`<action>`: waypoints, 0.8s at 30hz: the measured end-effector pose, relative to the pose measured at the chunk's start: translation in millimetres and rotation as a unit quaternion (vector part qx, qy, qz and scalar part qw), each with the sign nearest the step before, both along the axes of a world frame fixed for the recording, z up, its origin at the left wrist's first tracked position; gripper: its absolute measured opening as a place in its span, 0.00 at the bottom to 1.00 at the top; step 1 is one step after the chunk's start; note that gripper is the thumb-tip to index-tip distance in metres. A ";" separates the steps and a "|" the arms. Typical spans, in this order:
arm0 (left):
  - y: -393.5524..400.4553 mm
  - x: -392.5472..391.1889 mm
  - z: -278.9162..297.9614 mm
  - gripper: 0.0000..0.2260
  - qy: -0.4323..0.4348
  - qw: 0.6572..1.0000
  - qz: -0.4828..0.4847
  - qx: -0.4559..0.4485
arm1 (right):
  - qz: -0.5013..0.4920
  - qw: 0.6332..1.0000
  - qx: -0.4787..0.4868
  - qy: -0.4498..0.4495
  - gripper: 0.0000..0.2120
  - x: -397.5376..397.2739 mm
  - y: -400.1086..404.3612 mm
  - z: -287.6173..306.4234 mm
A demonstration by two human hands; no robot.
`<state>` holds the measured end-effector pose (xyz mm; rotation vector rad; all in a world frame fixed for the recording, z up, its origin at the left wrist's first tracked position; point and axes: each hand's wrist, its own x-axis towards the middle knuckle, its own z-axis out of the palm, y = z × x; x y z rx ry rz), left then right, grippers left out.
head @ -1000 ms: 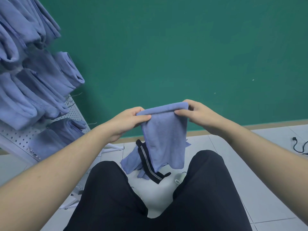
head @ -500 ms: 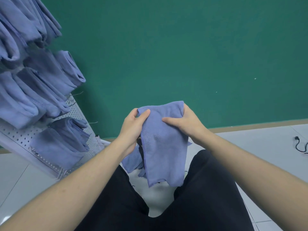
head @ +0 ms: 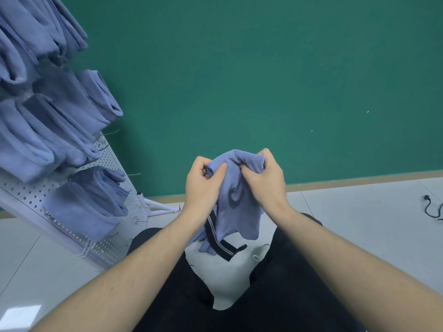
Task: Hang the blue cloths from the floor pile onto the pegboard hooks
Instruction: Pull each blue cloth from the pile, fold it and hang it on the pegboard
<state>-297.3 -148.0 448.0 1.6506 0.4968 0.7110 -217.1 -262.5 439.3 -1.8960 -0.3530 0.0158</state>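
Nearest to me were my own legs in black trousers (head: 275, 305), with a gap of pale floor tile (head: 359, 224) between the knees. Above them my two forearms reached forward and met in the middle. My left hand (head: 203, 185) pinched one upper corner of a blue cloth (head: 233, 200) between the thumb and the curled fingers, and my right hand (head: 266, 180) had its fingers curled round the bunched top edge of the same cloth, so both hands were closed on it and stood very near to each other. The cloth hung down from my hands in folds, in the air above the floor and in front of my knees. Under it, on the tiles, lay the small rest of the floor pile (head: 206, 245), a piece of blue fabric, and on it a black strap with a pale stripe (head: 219, 238); I could read no writing or label on the strap or on any cloth. To my left stood the white pegboard (head: 115, 245), leaning in the view, with many blue cloths already hung on it (head: 60, 121) in folded bundles, and some thin bare hooks (head: 133, 174) stuck out beside them. Far at the right a black cable (head: 431, 209) lay on the floor. Behind all this was the green wall (head: 263, 68) with a brown strip along its foot.
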 end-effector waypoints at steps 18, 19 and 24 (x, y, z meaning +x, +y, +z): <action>-5.9 1.9 -1.6 0.10 0.027 0.994 0.000 -0.106 | 0.086 0.991 0.078 0.070 0.12 -23.5 9.6 12.5; -5.9 0.4 0.1 0.10 0.023 0.993 -0.003 -0.114 | 0.098 0.986 0.099 0.086 0.14 -24.5 8.5 14.1; -9.3 -3.3 6.0 0.08 0.000 0.993 -0.024 -0.113 | 0.123 0.975 0.126 0.134 0.16 -22.3 7.6 17.2</action>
